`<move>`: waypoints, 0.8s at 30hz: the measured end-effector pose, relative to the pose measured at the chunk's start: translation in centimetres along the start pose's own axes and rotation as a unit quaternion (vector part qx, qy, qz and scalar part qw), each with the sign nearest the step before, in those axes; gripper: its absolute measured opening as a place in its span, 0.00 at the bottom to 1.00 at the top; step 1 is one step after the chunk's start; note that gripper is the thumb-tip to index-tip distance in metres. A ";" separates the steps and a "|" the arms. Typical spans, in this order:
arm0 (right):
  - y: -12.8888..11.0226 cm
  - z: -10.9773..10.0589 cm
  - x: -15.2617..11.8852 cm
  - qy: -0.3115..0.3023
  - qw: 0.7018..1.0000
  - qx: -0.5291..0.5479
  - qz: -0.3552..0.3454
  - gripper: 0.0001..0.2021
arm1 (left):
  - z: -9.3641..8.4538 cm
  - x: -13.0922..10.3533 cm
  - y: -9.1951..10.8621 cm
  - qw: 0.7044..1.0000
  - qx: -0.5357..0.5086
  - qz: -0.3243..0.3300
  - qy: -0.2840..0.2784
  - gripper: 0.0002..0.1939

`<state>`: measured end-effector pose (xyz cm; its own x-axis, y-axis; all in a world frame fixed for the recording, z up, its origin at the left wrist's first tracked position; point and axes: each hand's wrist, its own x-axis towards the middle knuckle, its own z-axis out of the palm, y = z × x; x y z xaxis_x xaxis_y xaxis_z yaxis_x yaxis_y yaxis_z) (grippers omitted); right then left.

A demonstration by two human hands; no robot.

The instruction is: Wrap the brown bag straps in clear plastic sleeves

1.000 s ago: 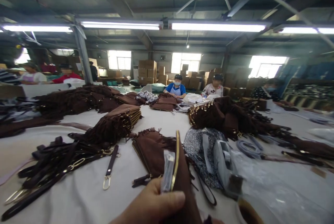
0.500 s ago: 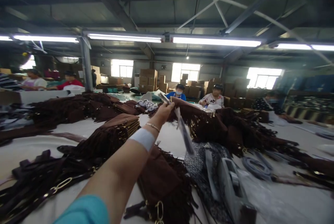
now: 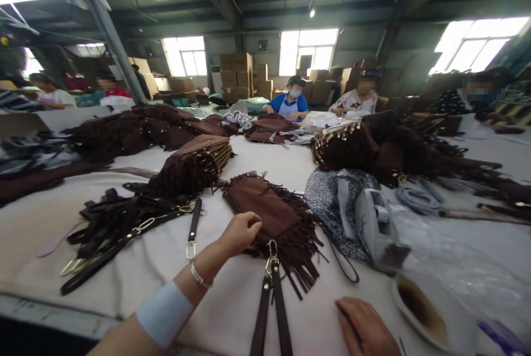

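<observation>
A brown fringed bag lies flat on the white-covered table in front of me. My left hand is at the bag's near left edge with its fingers curled in; whatever it may hold is hidden. Two dark straps with gold clasps run from the bag toward me, and a short strap lies to the left of my hand. My right hand rests low on the right, fingers together and bent, partly cut off by the frame. I cannot make out anything in it.
Dark straps lie heaped at left. Stacked fringed bags stand behind them, with more bags at right. A tape dispenser and a stained dish sit at right, beside clear plastic. Co-workers sit across the table.
My left hand has come back from far across the table to the bag, and the long pale strip it held no longer shows in it. My right hand has entered; the view has tilted down.
</observation>
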<state>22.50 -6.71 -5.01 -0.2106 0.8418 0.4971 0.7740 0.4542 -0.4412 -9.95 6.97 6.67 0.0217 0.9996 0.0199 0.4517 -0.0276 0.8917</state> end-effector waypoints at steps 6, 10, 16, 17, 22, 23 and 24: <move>-4.7 -1.1 1.4 -0.041 0.998 0.012 0.053 0.09 | 1.7 -10.1 -1.6 0.995 0.072 -0.003 -0.070 0.12; -11.0 0.1 2.2 -0.163 0.985 0.001 0.060 0.07 | 3.6 -12.3 0.0 0.992 0.078 0.007 -0.100 0.14; -12.8 0.7 3.6 -0.181 0.960 0.076 0.202 0.05 | 4.4 -13.4 0.7 0.989 -0.001 -0.040 -0.141 0.11; -12.4 0.3 4.0 -0.186 0.939 0.148 0.249 0.07 | 4.3 -13.4 0.6 0.988 -0.029 -0.066 -0.137 0.11; -11.3 -3.1 5.4 -0.093 0.778 0.498 0.372 0.17 | 3.2 -11.0 0.1 0.968 -0.158 -0.192 -0.034 0.06; -11.4 -3.8 5.5 -0.064 0.759 0.527 0.378 0.18 | 2.9 -9.9 0.0 0.969 -0.157 -0.189 -0.002 0.05; -11.4 -4.3 5.4 -0.045 0.743 0.547 0.383 0.19 | 2.5 -8.7 0.0 0.971 -0.149 -0.183 0.031 0.06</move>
<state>15.15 -8.57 5.93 -0.0357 0.9696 -0.2421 -0.2514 -0.2431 -0.9368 -7.92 -1.74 5.35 -0.1500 0.9409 -0.3036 0.1406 0.3243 0.9355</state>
